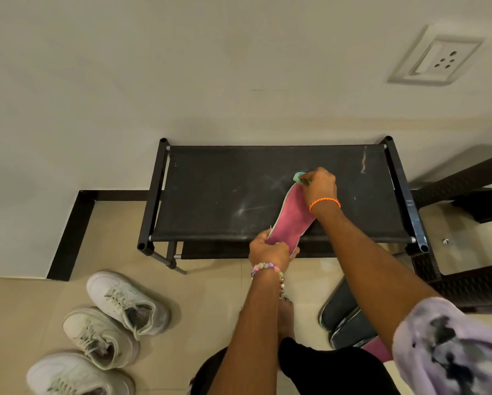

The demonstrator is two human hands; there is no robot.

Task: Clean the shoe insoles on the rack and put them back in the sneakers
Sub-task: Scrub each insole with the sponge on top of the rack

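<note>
Head view: left hand (269, 250) grips pink insole (289, 220); right hand (319, 186) wipes it.

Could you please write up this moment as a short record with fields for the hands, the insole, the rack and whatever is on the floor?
left hand: grips the near end of the pink insole
right hand: pinches a green cloth at the insole's far end
insole: slanted over the front edge of the black rack
floor left: three white sneakers
floor right: dark insoles, partly hidden by the right arm
stage: cleaning; insole not yet in a sneaker
</note>
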